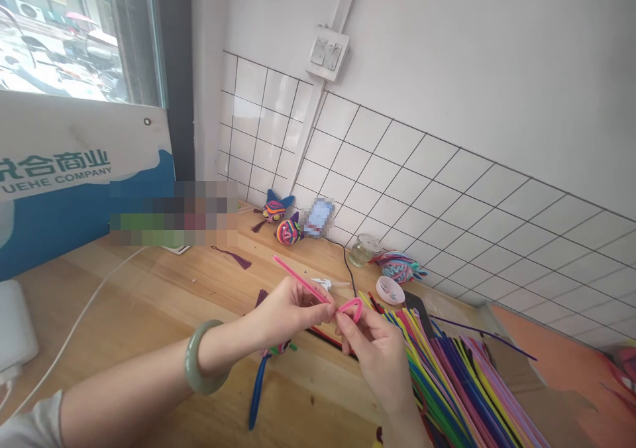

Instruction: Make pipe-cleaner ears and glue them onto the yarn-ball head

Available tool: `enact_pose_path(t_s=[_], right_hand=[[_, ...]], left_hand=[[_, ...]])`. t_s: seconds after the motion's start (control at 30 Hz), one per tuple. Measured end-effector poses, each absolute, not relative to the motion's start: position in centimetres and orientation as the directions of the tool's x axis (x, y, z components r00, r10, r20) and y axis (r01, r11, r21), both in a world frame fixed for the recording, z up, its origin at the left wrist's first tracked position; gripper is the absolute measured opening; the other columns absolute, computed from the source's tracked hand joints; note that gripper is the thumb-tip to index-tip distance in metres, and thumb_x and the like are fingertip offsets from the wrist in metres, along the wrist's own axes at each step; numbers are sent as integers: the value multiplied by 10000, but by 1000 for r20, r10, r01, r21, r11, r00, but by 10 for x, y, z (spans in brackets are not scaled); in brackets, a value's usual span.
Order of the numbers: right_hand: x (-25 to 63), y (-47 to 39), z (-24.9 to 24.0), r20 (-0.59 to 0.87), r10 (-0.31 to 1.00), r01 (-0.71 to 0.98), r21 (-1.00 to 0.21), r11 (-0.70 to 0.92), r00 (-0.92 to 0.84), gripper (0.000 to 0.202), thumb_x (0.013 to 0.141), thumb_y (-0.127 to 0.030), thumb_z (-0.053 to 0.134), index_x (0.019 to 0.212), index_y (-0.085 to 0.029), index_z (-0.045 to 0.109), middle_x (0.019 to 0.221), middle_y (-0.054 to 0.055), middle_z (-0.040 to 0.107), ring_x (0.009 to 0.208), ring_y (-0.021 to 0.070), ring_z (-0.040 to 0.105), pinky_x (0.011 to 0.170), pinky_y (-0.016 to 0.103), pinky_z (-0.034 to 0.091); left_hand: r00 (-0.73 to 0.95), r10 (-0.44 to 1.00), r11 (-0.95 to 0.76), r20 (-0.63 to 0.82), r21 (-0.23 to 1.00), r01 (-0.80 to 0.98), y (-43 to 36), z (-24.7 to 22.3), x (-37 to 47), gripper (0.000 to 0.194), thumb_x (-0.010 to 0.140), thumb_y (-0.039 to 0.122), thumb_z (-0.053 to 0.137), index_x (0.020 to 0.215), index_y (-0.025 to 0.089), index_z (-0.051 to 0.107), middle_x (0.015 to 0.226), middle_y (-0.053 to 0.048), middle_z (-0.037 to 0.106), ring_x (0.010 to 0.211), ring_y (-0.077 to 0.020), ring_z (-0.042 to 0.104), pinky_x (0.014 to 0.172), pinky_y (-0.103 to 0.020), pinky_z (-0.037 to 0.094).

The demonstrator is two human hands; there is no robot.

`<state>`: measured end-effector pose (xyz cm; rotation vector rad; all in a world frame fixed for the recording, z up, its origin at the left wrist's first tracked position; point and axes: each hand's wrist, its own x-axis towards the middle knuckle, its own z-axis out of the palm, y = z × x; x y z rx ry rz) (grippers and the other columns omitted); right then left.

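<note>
Both hands meet over the table, gripping one pink pipe cleaner (301,277). My left hand (291,312) pinches it between thumb and fingers, with a straight length sticking out to the upper left. Its other end is bent into a narrow loop at my right hand (375,342), whose thumb and forefinger press on it. A green bangle (193,358) circles the left wrist. Partly hidden beneath the left forearm lies a colourful craft piece with a blue strip (257,392).
Many coloured pipe cleaners (462,382) lie at the right. Along the tiled wall are two stuffed-looking figures (288,230), a phone (318,216), a glass jar (365,249), a small pink dish (390,291) and a multicoloured bundle (400,267). A white cable (82,322) crosses the left side.
</note>
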<state>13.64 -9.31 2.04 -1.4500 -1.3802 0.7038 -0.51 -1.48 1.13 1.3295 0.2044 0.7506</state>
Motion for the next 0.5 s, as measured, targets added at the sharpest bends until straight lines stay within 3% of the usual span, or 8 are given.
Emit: enact_pose_path(t_s=[0.33,0.5], right_hand=[[138,-94,19,216,954,448,-888,103,209,207,796,-343,526,689,-170,566,543,-23,507,459,103,469,458,207,390],[142,-96,23,269,920,499,-861,97,285,216,788,-348,538,661,-175,556,501,-38,479,462,102,464,474,202,390]], left_hand=[[761,588,39,275,930,-366,-15,10,-5,203,796,275,553,820,92,637,808,-79,663,784,-175,610,764,-307,463],[792,583,86,181,955,-282,-16,4,-2,195,714,243,648,855,113,614,726,-25,640,693,-122,586,686,-242,455]])
